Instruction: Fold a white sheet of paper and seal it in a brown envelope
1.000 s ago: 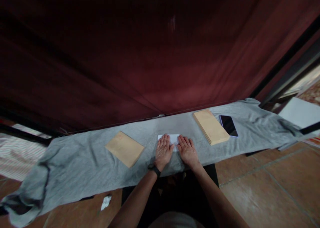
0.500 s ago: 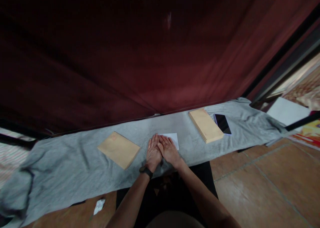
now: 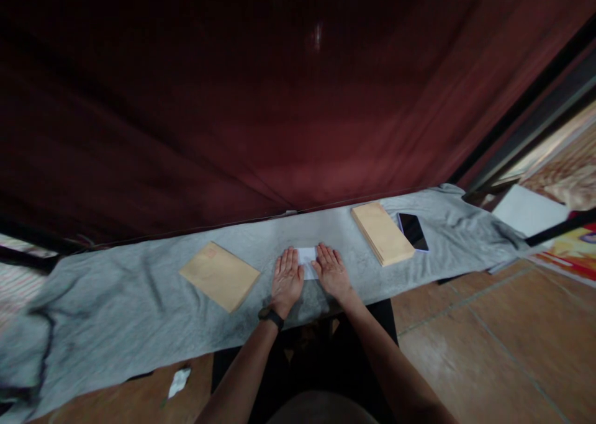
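A small white sheet of paper lies on the grey cloth in front of me. My left hand rests flat over its left edge, fingers stretched away from me. Over the right edge lies my right hand, also flat with its fingers out. Both thumbs point inward onto the paper, and its middle shows between them. To the left of my hands is a brown envelope, lying at a slant. A stack of brown envelopes sits to the right.
Beside the stack lies a dark-screened phone. The cloth covers a long narrow surface that ends at a dark red panel. A crumpled white tissue is on the tiled floor, and a white box-like object stands far right.
My hands were together, overlapping on the paper. The right hand has slid to the right, so they are now apart and the middle of the paper shows.
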A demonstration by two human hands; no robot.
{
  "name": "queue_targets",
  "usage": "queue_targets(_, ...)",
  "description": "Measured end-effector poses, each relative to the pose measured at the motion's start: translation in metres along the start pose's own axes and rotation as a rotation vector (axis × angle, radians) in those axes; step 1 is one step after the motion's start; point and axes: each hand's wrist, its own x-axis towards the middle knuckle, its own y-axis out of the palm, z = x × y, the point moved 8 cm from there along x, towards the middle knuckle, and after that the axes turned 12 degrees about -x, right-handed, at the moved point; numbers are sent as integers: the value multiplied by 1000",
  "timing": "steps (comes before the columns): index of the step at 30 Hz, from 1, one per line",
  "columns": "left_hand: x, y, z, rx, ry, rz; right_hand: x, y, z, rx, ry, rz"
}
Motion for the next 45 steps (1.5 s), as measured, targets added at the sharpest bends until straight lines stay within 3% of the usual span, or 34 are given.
queue_targets(11,1,-2,0,-43,-38,-12,-7,-10,-36,6,55,7)
queue_targets(18,1,-1,-2,-40,-34,-16,-67,-29,-5,114,-161,-14)
queue_targets(23,0,-11,-5,-45,-22,-20,-84,-39,2,118,-156,-44)
queue_targets(26,-6,-16,-25,-94,99,16,-81,-39,0,129,-126,-59)
queue_targets(29,-19,-8,-66,-205,380,177,-81,-37,0,149,-136,-82)
queue_targets(31,-23,-3,-85,-267,463,250,-82,-35,-1,159,-142,-92)
queue_targets(38,8,12,-86,-306,394,350,-80,-37,1,174,-114,-58)
queue_targets(45,22,23,-81,-237,362,261,-80,-39,1,174,-91,-78)
